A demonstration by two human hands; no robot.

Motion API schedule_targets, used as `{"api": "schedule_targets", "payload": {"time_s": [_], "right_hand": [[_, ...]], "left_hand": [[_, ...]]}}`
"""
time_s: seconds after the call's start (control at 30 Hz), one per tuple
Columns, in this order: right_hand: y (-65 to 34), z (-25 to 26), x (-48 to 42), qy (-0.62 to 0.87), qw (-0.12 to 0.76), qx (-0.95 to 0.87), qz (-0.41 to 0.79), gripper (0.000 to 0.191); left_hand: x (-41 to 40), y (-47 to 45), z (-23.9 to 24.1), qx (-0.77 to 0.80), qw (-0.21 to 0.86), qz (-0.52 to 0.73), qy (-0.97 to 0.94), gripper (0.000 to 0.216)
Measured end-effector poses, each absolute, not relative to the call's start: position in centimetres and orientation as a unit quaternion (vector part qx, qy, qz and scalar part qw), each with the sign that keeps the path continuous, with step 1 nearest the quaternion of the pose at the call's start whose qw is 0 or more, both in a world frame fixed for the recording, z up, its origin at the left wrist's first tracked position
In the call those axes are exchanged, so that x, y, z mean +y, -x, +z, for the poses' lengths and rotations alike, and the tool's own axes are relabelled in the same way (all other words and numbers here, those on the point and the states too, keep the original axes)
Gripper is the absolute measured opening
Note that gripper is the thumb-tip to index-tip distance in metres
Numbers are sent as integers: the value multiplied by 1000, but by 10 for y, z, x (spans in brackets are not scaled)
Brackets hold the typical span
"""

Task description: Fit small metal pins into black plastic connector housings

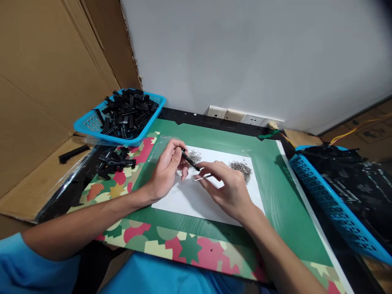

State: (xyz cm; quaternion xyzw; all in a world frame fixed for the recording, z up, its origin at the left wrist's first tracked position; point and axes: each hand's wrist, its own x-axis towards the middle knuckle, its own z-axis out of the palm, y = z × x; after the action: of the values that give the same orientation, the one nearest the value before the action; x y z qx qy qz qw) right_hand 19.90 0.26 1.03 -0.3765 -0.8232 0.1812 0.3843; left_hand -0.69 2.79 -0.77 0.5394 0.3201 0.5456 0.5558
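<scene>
In my left hand [168, 169] a slim black plastic part [190, 160] is gripped between thumb and fingers, tilted down to the right. My right hand [228, 185] pinches a thin silver metal tool [202, 177], its tip pointing left; whether it is a pair of tweezers I cannot tell. The right fingertips are at the lower end of the black part. Below both hands lies a white sheet of paper [183, 204]. It bears two piles of tiny metal pieces, a left pile [194, 157] partly behind my left hand and a right pile [241, 170] beyond my right hand.
A blue basket [80, 126] full of black parts stands at the back left, with several loose black parts [114, 161] before it. Another blue basket [330, 196] of black pieces is at right. A green patterned mat [281, 196] covers the table; power sockets [234, 115] line the wall.
</scene>
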Motion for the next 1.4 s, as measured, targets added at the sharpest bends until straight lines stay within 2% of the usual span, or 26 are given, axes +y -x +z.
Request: {"api": "schedule_targets", "payload": {"time_s": [0.13,0.37,0.6,0.8,0.9,1.1,1.27,1.4], "right_hand": [[-200,12,6,449,429,-753,217,32],[-213,9,16,474,434,-722,255,17],[-218,3,20,464,441,-738,214,20],[-213,1,18,456,432,-757,183,23],[-214,3,19,457,409,-750,248,25],[-232,15,27,467,309,-734,384,34],[-247,25,29,482,282,-739,376,25],[-241,27,25,529,299,-731,309,33]], "left_hand": [[26,7,-7,315,527,554,-563,25],[18,8,-8,330,476,512,-634,21],[13,13,-5,357,434,435,-704,29],[15,14,-3,357,466,387,-711,34],[15,14,1,363,472,376,-710,33],[15,12,6,374,467,372,-709,30],[13,10,2,377,478,352,-711,32],[11,8,-1,372,476,330,-725,32]]}}
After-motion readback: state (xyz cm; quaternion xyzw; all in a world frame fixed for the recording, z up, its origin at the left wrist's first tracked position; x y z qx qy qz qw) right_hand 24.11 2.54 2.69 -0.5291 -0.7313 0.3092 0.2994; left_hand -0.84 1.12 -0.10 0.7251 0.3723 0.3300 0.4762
